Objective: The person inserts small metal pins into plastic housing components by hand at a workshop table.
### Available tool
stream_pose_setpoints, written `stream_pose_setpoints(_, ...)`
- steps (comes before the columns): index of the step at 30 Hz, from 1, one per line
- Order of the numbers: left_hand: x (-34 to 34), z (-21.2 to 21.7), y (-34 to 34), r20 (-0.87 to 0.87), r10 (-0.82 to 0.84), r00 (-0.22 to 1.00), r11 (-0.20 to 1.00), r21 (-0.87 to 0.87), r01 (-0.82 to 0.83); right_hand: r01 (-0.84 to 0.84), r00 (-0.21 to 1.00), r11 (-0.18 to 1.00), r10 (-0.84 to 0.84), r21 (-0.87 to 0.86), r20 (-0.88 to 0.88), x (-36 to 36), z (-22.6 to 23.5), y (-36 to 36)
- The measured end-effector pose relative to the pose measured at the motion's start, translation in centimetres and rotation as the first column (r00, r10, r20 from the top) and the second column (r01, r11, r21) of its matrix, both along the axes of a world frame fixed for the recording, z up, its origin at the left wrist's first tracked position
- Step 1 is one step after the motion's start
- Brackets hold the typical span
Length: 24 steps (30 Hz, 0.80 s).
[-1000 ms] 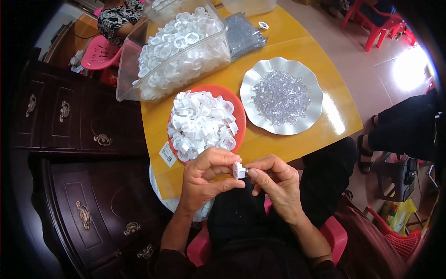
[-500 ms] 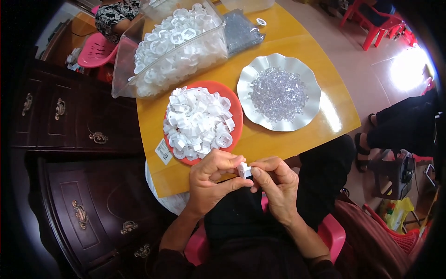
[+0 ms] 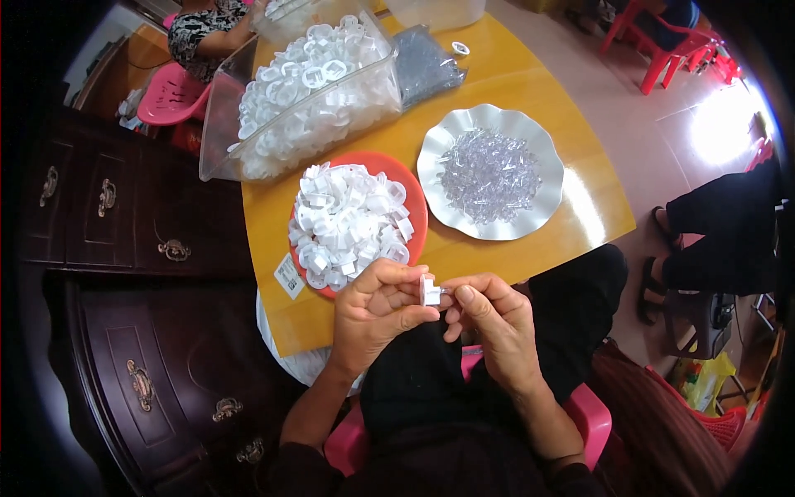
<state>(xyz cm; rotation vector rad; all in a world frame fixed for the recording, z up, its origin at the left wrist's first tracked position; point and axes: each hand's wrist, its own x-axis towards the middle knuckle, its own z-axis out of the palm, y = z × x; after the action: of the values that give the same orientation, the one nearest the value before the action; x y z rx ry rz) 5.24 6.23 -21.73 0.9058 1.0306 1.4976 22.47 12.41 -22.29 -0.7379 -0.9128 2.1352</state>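
My left hand pinches a small white plastic fitting between thumb and fingers, over the near edge of the table. The fitting has a round flange and a blocky stub facing right. Against the stub, my right hand pinches a tiny clear plastic piece, mostly hidden by thumb and forefinger. Just beyond my hands, an orange-red plate bears a heap of similar white fittings. To its right, a white scalloped plate holds many small clear plastic pieces.
A clear plastic bin full of white fittings stands at the far left of the yellow table. Beside it lie a grey plastic bag and one loose white ring. Another person sits beyond; dark drawers stand at left.
The white fitting has turned so its side faces up more, and a sliver of the clear piece now shows between it and my right fingertips. Both hands have shifted slightly.
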Motion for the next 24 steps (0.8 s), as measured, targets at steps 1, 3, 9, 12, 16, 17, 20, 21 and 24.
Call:
stream_pose_setpoints(1, 0.1, 0.1, 0.0, -0.003, 0.016, 1.0, 0.999, -0.038, -0.017, -0.008, 1.0, 1.0, 0.008, -0.006, -0.003, 0.0, 0.0, 0.2)
stream_pose_setpoints(3, -0.3, 0.7, 0.6, -0.007, 0.024, 1.0, 0.998, -0.066, -0.024, 0.025, 0.999, 1.0, -0.025, 0.004, 0.033, -0.1, 0.0, 0.4)
stream_pose_setpoints(9, -7.9, 7.7, 5.4, -0.721, 0.443, 0.533, 0.896, 0.338, -0.287, 0.0, 0.777, 0.83, -0.352, 0.558, 0.523, 1.5, 0.5, 4.7)
stream_pose_setpoints(12, -15.6, 8.6, 9.9, -0.744, 0.563, 0.36, 0.823, 0.462, -0.332, -0.099, 0.602, 0.697, -0.527, 0.71, 0.6, 2.6, -0.3, 7.7)
stream_pose_setpoints(16, -19.3, 10.2, 12.6, -0.777, 0.623, 0.092, 0.762, 0.576, -0.295, -0.278, 0.445, 0.592, -0.619, 0.757, 0.647, 2.7, 0.4, 9.5)
stream_pose_setpoints(17, -18.8, 10.1, 12.7, -0.777, 0.621, 0.102, 0.765, 0.572, -0.297, -0.306, 0.432, 0.613, -0.593, 0.729, 0.68, 2.8, 0.4, 9.7)
stream_pose_setpoints(20, -14.1, 9.1, 11.5, -0.755, 0.646, -0.114, 0.737, 0.655, -0.165, -0.424, 0.358, 0.499, -0.674, 0.756, 0.646, 2.8, -0.1, 10.0)
stream_pose_setpoints(21, -12.2, 9.1, 10.5, -0.758, 0.637, -0.144, 0.744, 0.653, -0.143, -0.425, 0.363, 0.498, -0.671, 0.756, 0.646, 2.5, 0.0, 10.0)
stream_pose_setpoints(24, -8.0, 6.9, 8.4, -0.814, 0.579, -0.033, 0.813, 0.58, -0.047, -0.427, 0.371, 0.483, -0.677, 0.764, 0.636, 1.7, 0.1, 9.9)
